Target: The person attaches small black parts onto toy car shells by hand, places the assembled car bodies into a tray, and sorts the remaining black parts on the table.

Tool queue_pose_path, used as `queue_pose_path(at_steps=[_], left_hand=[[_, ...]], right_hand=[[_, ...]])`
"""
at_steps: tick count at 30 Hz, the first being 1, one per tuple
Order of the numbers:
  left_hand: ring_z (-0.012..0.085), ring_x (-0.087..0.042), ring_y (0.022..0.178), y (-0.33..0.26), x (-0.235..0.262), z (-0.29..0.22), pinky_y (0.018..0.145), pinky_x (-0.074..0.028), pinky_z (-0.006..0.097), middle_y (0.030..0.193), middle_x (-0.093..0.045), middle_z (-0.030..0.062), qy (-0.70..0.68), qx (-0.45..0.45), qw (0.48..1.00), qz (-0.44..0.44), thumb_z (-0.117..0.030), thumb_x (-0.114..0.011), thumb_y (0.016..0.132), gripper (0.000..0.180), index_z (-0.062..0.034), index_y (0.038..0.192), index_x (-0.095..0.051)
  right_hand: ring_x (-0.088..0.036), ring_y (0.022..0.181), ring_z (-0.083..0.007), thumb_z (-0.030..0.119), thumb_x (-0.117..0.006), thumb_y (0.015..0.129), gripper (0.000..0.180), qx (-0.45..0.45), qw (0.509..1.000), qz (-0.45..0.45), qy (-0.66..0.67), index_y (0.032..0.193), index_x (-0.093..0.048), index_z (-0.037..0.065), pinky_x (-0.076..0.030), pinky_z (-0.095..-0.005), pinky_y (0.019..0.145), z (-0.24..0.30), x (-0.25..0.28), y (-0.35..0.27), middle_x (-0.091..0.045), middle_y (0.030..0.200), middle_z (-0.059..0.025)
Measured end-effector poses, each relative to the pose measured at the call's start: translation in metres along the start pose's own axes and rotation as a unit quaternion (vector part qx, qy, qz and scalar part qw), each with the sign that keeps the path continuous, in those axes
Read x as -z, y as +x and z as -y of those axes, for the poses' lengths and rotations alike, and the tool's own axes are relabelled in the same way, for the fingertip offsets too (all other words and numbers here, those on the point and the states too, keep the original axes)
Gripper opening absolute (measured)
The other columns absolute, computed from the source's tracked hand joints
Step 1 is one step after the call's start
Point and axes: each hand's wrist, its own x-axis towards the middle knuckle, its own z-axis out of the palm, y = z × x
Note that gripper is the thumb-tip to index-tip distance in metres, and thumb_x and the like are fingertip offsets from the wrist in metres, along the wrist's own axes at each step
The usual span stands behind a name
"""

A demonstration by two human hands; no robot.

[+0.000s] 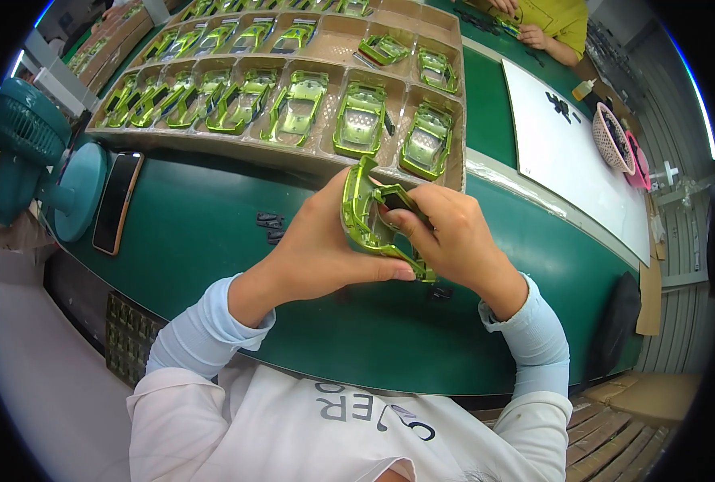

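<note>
Both my hands are on one green toy car body shell point(359, 210), raised over the green tabletop and tilted. My left hand point(313, 241) grips the shell from the left, its thumb along the lower edge. At the shell's right side my right hand point(450, 229) is closed, pinching a part with a dark face and green edge point(398, 198); whether that part is joined to the shell I cannot tell. Small black parts point(270, 225) lie on the table left of my left hand, and more black pieces point(440, 294) lie below my right hand.
A compartmented cardboard tray point(293, 159) of green car shells stands beyond my hands. At left are a teal fan point(32, 136) and a phone point(118, 202). A white board point(566, 136) and a basket point(612, 138) lie at right; across the table a co-worker's hand point(532, 37) is busy.
</note>
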Motion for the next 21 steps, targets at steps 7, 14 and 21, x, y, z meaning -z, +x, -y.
queue_pose_path(at_steps=[7, 14, 21], left_hand=[[0.0127, -0.050, 0.097, 0.005, 0.006, -0.006, 0.081, -0.043, 0.029, 0.105, -0.053, 0.0059, 0.005, 0.017, 0.998, 0.059, -0.011, -0.079, 0.061, 0.071, -0.0022, 0.120, -0.040], [0.0128, -0.048, 0.103, 0.004, 0.000, 0.013, 0.085, -0.042, 0.030, 0.112, -0.048, 0.0036, -0.228, 0.054, 0.970, 0.062, -0.003, -0.064, 0.075, 0.057, -0.0031, 0.124, -0.035], [0.0202, -0.051, 0.103, -0.001, 0.001, 0.017, 0.086, -0.043, 0.034, 0.113, -0.050, 0.0091, -0.294, 0.071, 0.951, 0.069, -0.036, -0.046, 0.088, 0.052, -0.0029, 0.125, -0.034]], right_hand=[[-0.051, 0.051, -0.0298, 0.012, -0.061, 0.075, 0.023, -0.050, 0.999, 0.009, 0.001, 0.059, -0.047, 0.001, -0.038, -0.0378, 0.045, 0.007, 0.008, 0.001, -0.048, 0.054, -0.0132], [-0.051, 0.053, -0.0144, 0.011, -0.059, 0.076, 0.013, -0.149, 0.973, -0.039, 0.170, 0.073, -0.055, -0.001, -0.041, -0.0285, 0.049, 0.002, -0.003, 0.000, -0.054, 0.063, -0.0077], [-0.047, 0.060, -0.0068, 0.020, -0.063, 0.077, 0.015, -0.368, 0.714, 0.080, 0.590, 0.074, -0.055, 0.008, -0.038, -0.0202, 0.053, 0.005, 0.008, 0.000, -0.054, 0.069, 0.0015]])
